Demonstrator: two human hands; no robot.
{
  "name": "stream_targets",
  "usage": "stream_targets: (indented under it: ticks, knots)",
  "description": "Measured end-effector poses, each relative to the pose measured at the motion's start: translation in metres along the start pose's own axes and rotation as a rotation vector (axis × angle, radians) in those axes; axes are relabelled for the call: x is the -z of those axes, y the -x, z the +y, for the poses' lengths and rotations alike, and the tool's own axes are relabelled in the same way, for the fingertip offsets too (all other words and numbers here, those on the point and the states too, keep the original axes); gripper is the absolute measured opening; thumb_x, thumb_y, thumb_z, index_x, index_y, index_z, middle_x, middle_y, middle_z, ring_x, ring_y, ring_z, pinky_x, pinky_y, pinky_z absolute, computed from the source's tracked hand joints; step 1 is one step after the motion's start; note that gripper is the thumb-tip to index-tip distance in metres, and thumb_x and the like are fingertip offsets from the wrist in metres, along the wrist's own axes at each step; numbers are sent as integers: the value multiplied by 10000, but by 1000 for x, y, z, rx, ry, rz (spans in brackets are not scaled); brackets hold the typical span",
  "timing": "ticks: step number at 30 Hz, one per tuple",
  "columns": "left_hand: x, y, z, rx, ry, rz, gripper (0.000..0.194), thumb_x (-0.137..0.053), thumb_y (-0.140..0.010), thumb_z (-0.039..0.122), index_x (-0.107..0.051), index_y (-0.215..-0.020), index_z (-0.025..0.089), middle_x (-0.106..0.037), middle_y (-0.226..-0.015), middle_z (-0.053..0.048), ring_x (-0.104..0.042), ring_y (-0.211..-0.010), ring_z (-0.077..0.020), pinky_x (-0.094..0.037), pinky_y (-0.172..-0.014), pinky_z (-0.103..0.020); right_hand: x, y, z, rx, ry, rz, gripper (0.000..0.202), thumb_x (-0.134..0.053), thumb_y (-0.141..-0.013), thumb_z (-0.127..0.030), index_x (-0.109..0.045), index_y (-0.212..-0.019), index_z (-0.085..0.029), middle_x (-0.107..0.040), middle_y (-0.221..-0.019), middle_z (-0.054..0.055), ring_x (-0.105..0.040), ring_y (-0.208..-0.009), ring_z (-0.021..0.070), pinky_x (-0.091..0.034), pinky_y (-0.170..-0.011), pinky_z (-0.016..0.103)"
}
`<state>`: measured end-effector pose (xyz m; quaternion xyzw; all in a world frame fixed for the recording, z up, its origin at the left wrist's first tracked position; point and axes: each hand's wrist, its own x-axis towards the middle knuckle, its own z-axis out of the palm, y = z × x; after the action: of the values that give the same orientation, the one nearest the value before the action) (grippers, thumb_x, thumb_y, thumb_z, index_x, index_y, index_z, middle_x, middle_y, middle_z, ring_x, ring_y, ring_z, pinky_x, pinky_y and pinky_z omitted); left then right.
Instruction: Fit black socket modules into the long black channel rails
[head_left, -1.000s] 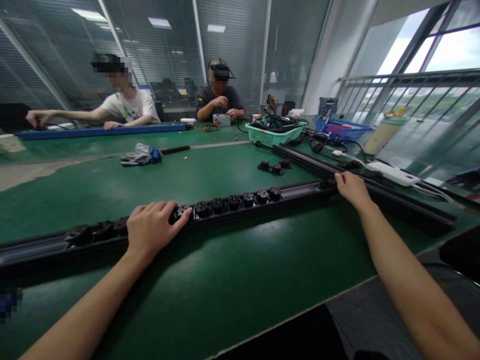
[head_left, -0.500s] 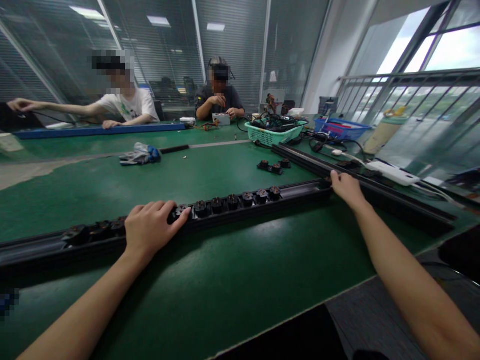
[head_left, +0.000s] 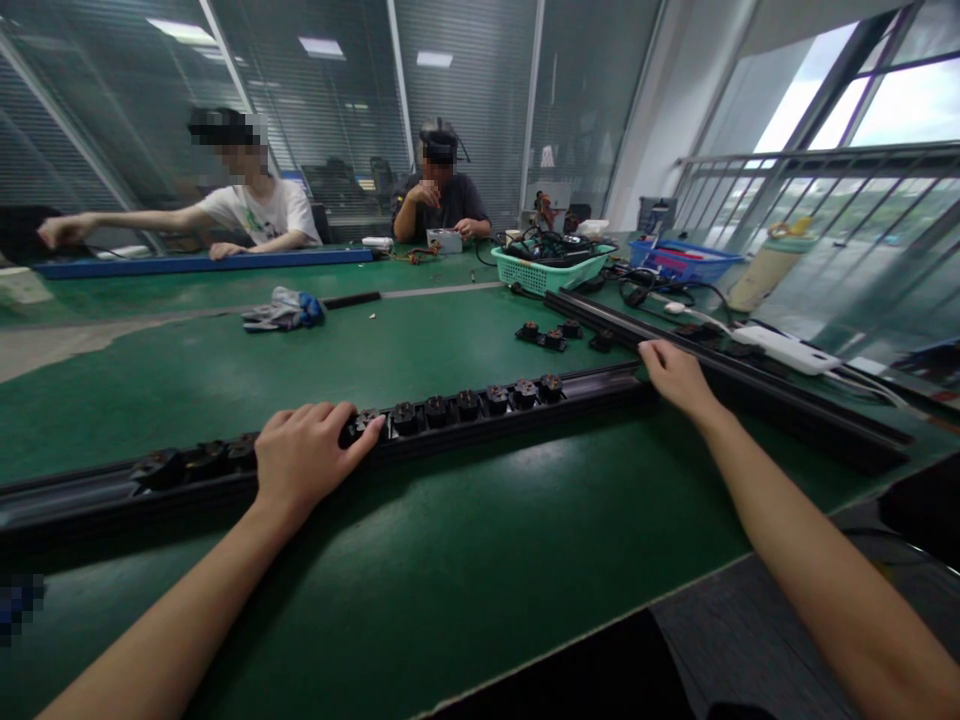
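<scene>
A long black channel (head_left: 600, 385) lies slantwise across the table, with a row of black socket modules (head_left: 466, 404) seated inside it. My left hand (head_left: 307, 450) is wrapped over the channel's middle, its thumb at one socket, covering part of the row. More modules (head_left: 206, 458) show to the left of that hand. At the channel's right end is my right hand (head_left: 675, 378), closed with its fingers curled against the end; the fingertips are partly hidden. Just beyond the channel lie several loose socket modules (head_left: 553, 338) and a separate black piece (head_left: 602, 341).
A second black channel (head_left: 810, 408) lies at the right, near a white power strip (head_left: 787, 347). Further back are a green basket (head_left: 551, 272) of cables, a blue basket (head_left: 690, 262) and gloves (head_left: 285, 310). Two people sit across the table, one beside a blue bar (head_left: 210, 262).
My right hand has shifted a little left along the channel's end. A black piece now shows beside the loose modules, where none was seen. My left hand stays in place.
</scene>
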<state>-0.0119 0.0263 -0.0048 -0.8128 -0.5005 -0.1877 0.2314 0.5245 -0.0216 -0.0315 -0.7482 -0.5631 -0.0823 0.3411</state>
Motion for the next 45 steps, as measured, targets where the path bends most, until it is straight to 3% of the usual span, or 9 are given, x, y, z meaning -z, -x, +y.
stream_targets:
  ticks: [4, 7, 11, 14, 20, 45]
  knots:
    - [-1, 0, 0, -3, -3, 11, 484, -376, -947, 596, -670, -881, 217, -708, -899, -99, -621, -854, -268, -358, -744, -376, -4, 7, -33, 250, 12, 82, 484, -364, -973, -490, -649, -1159, -145, -693, -1175, 157, -615, -1147, 292, -346, -1114, 511]
    - [0, 0, 0, -12, -17, 13, 485, -374, -951, 587, -667, -870, 210, -706, -883, -102, -624, -852, -272, -361, -742, -380, -10, 19, -66, 414, -57, 26, 470, -380, -983, -486, -621, -1234, -170, -674, -1232, 130, -589, -1205, 277, -252, -1183, 559]
    - [0, 0, 0, -22, -37, 25, 473, -378, -953, 583, -661, -863, 214, -708, -876, -93, -628, -849, -265, -363, -741, -375, -21, 41, -105, 492, -169, -108, 485, -406, -980, -509, -578, -1324, -213, -627, -1322, 106, -477, -1351, 296, -300, -1176, 571]
    - [-1, 0, 0, -25, -53, 36, 474, -374, -955, 586, -656, -861, 218, -711, -884, -85, -632, -852, -256, -370, -745, -369, -29, 52, -119, 488, -184, -146, 535, -443, -960, -542, -561, -1351, -197, -604, -1354, 129, -439, -1380, 335, -352, -1138, 585]
    - [0, 0, 0, -23, -45, 21, 493, -365, -955, 594, -666, -871, 212, -708, -868, -94, -629, -847, -266, -366, -735, -372, -32, 54, -125, 427, -245, -120, 449, -528, -920, -549, -655, -1203, -224, -676, -1196, 122, -596, -1172, 315, -467, -1023, 534]
    - [-1, -1, 1, -19, -60, 12, 544, -343, -966, 621, -671, -891, 194, -715, -884, -92, -639, -848, -263, -360, -734, -362, -31, 53, -129, 262, -304, -138, 340, -592, -887, -517, -624, -1033, -213, -678, -1096, 105, -618, -1050, 271, -471, -928, 435]
